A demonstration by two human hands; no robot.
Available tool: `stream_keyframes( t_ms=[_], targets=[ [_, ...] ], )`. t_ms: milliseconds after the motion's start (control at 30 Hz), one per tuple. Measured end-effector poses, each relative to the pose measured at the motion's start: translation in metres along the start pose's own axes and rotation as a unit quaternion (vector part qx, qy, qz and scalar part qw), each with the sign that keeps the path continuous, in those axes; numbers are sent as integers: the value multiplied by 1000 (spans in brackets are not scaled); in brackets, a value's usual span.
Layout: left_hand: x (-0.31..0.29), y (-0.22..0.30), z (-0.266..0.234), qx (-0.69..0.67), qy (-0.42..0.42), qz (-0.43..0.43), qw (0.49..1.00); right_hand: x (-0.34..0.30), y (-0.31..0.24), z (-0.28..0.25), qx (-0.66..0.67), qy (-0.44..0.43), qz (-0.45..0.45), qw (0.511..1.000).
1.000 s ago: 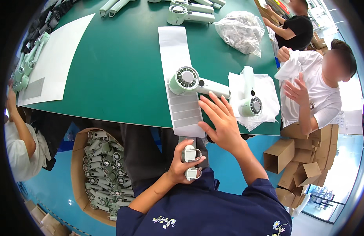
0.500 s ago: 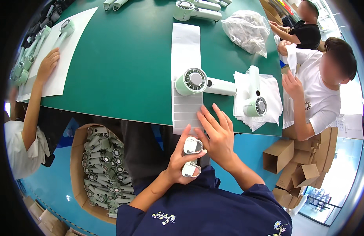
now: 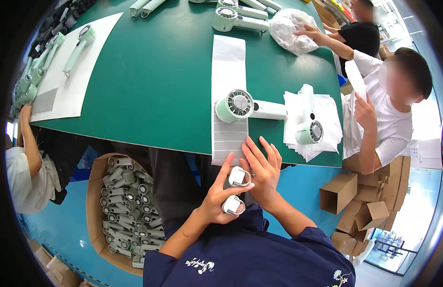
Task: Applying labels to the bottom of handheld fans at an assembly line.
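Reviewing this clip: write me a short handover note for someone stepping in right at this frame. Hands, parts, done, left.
Left hand: grips a small white-and-grey fan part below the table edge.
Right hand: open, fingers spread, resting against that part's top end.
On the green table: one pale green handheld fan lies on a white label strip; another fan lies on white sheets to the right.
Cardboard box at left is full of similar parts.
Done: cannot tell.
Left: the held part is not yet set down.

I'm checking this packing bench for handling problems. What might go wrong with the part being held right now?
The left hand holds the small grey-white part off the table edge, above the lap; if it slips, it would likely fall to the floor. The right hand presses against it, perhaps applying a sticker from the white strip, which might go on crooked.
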State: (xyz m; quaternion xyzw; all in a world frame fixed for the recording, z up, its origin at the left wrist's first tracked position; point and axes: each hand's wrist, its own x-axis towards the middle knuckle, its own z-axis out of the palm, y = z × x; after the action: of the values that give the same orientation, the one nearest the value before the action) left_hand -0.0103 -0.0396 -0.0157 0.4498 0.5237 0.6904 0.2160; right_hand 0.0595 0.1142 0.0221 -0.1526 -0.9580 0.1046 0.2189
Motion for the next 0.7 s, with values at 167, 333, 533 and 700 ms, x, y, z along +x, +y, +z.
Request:
stream_keyframes(
  t_ms=[167,333,533,700],
  targets=[
    [3,2,-6,3,1,-2,1000,-2,-4,1,-2,7,6,1000],
    [4,-4,-6,9,-4,5,1000,-3,-1,4,0,30,8,1000],
    [-1,-6,-4,5,-3,-14,1000,-4,7,5,13,30,-19,999],
    [-1,-4,-3,6,-8,-16,1000,-10,2,6,9,35,-2,999]
  ],
)
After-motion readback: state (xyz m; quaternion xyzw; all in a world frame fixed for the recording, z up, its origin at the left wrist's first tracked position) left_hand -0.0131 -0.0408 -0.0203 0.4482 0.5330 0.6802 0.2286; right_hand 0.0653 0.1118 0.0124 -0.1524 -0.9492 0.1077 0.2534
